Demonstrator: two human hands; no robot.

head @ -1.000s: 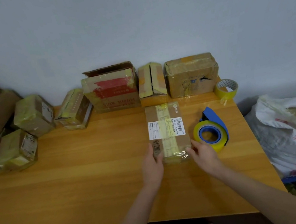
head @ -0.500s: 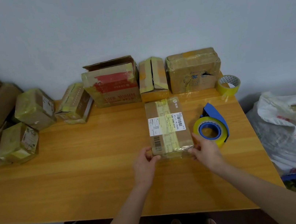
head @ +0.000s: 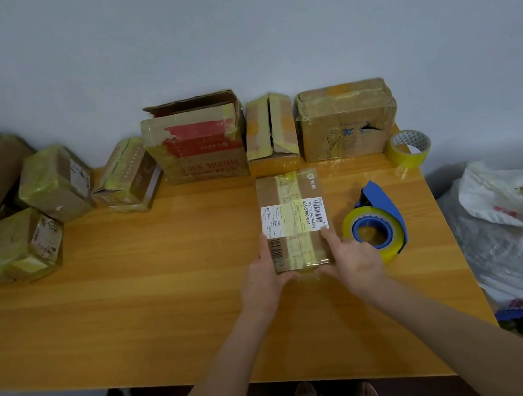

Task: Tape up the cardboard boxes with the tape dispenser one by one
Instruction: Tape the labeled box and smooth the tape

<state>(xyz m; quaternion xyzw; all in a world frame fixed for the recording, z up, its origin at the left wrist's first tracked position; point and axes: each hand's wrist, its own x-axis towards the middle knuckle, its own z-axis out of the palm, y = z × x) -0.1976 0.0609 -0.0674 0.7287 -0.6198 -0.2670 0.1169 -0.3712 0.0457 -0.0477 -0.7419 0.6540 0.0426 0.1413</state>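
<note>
A small flat cardboard box [head: 293, 216] with a white shipping label and yellowish tape down its middle lies on the wooden table [head: 151, 288]. My left hand [head: 265, 278] grips its near left side and my right hand [head: 350, 259] its near right side. Just right of the box lies the blue tape dispenser [head: 376, 224] with a yellow tape roll, touched by neither hand.
Several taped boxes line the wall: a red-printed open box [head: 197, 143], a narrow box [head: 271, 135], a worn box [head: 347, 120]. More boxes pile at the left [head: 34, 211]. A spare tape roll [head: 410, 146] sits at the back right. A white bag [head: 522, 226] lies beside the table.
Both hands slid forward from the box's near end along its sides, closing on it. The box has stayed in about the same place on the table.
</note>
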